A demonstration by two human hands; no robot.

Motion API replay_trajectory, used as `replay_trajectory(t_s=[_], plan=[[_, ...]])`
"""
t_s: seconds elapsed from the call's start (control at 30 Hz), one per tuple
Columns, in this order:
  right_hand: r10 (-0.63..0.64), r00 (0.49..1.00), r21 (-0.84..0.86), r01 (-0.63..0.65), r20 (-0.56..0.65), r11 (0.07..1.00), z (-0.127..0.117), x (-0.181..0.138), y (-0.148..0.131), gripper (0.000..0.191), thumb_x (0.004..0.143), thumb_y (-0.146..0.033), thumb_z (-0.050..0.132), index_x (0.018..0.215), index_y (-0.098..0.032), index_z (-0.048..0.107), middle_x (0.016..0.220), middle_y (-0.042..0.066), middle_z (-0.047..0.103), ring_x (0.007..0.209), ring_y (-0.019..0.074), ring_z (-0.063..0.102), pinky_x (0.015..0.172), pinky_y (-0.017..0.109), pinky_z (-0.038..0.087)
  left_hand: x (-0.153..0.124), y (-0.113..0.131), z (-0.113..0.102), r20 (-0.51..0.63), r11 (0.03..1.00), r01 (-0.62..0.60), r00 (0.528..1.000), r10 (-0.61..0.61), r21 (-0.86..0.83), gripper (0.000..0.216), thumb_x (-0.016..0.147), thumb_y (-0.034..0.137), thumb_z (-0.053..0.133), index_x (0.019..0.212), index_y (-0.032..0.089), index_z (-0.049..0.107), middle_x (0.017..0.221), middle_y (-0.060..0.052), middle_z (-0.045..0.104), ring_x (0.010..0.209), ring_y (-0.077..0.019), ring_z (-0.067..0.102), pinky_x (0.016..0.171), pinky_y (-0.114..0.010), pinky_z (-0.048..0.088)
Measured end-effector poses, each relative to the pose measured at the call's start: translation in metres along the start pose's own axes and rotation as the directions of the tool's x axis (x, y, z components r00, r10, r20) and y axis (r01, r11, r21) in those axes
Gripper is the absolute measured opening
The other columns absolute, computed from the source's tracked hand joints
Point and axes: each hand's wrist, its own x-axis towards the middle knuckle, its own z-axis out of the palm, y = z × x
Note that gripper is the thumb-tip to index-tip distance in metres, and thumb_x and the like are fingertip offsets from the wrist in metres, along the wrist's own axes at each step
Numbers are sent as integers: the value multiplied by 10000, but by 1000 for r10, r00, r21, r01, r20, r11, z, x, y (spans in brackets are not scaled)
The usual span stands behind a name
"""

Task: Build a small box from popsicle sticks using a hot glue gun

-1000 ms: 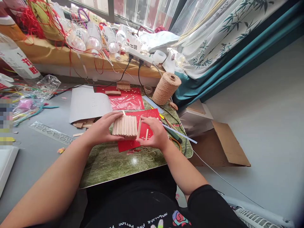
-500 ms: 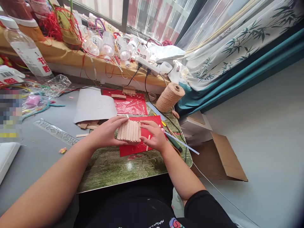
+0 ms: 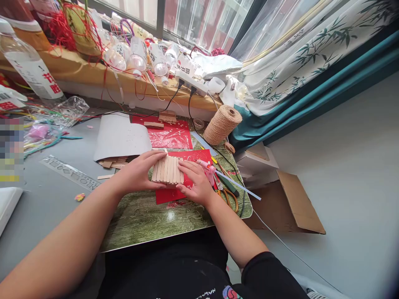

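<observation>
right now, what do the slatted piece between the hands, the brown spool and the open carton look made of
Slatted piece: wood by its look, pale and apparently unvarnished; flat, matte sticks with rounded ends.
Brown spool: twine, probably rough plant fibre, perhaps jute; coarse wound strands show.
Open carton: likely cardboard, plain brown and matte, with a stiff folded flap.

A person's two bare hands grip a small block of flat wooden craft sticks [image 3: 167,169] laid side by side: the left hand [image 3: 135,174] on its left end, the right hand [image 3: 196,182] on its right. Beneath is a red sheet [image 3: 165,197] on a green wood-grain board [image 3: 140,226]. Just beyond the right hand lie a pink glue gun [image 3: 209,169] and orange-handled scissors [image 3: 235,202]. Farther back stands a tilted-looking spool of brown twine [image 3: 222,126]; to the left, a curled white sheet [image 3: 121,135] and a clear stencil ruler [image 3: 70,171].
</observation>
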Motion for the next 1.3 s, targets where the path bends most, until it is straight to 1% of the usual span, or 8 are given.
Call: replay_trajectory(t_s=[0.17, 0.33, 0.47, 0.67, 0.83, 0.97, 1.13, 1.3], plan=[[0, 999, 51, -2, 50, 999, -4, 1, 4, 581, 995, -498, 694, 1526, -281, 602, 1577, 94, 613, 1512, 307, 518, 1273, 549, 383, -1, -2, 1, 2, 1000, 10, 1000, -10, -17, 1036, 799, 710, 817, 1626, 240, 406, 1618, -183, 500, 1501, -383, 496, 1266, -548, 414], [10, 999, 124, -15, 47, 992, -8, 6, 6, 469, 1009, -459, 691, 1440, -278, 662, 1537, 92, 649, 1509, 303, 528, 1263, 557, 399, 0, -2, 0, 8, 1000, 10, 1000, -9, -23, 1036, 804, 695, 817, 1635, 244, 394, 1627, -180, 496, 1506, -380, 492, 1265, -541, 413], [21, 997, 155, -32, 70, 987, -11, 13, 7, 399, 1035, -478, 650, 1381, -285, 694, 1501, 86, 676, 1502, 293, 538, 1258, 559, 418, 0, -4, 1, 15, 999, 19, 1000, -18, -29, 1052, 795, 686, 825, 1647, 254, 384, 1645, -168, 485, 1527, -382, 468, 1274, -543, 403], [48, 996, 122, -58, 79, 991, -9, 14, 10, 510, 1042, -534, 622, 1482, -276, 625, 1585, 120, 599, 1505, 293, 530, 1266, 567, 412, -2, -6, 2, 21, 999, 24, 1000, -24, -23, 1054, 805, 691, 818, 1654, 256, 369, 1664, -163, 463, 1541, -362, 457, 1290, -522, 385], [24, 996, 155, -38, 87, 987, -10, 14, 12, 497, 1056, -512, 603, 1499, -287, 623, 1589, 106, 600, 1532, 294, 501, 1280, 576, 393, -1, -5, 1, 26, 999, 44, 999, -43, -26, 1066, 787, 712, 820, 1649, 262, 382, 1668, -151, 466, 1544, -367, 452, 1291, -513, 384], [27, 994, 160, -44, 110, 986, -12, 15, 14, 488, 1064, -518, 575, 1495, -295, 629, 1579, 97, 611, 1536, 296, 497, 1278, 576, 395, 0, -4, 1, 20, 999, 35, 999, -35, -40, 1053, 795, 700, 818, 1645, 251, 389, 1641, -158, 495, 1518, -372, 484, 1275, -512, 403], [17, 992, 61, -25, 128, 998, -12, 18, 15, 468, 1062, -534, 573, 1458, -295, 640, 1561, 86, 628, 1498, 287, 532, 1278, 567, 376, 1, -4, 1, 20, 999, 26, 999, -26, -42, 1050, 798, 696, 818, 1648, 262, 381, 1634, -162, 500, 1507, -373, 495, 1269, -521, 405], [-26, 984, -97, 44, 179, 994, -19, 31, 12, 401, 1049, -540, 604, 1335, -272, 690, 1472, 75, 696, 1418, 294, 579, 1312, 557, 270, 0, -5, 1, 23, 999, 25, 999, -24, -44, 1050, 805, 688, 815, 1656, 271, 362, 1638, -165, 495, 1509, -380, 493, 1267, -536, 410]])
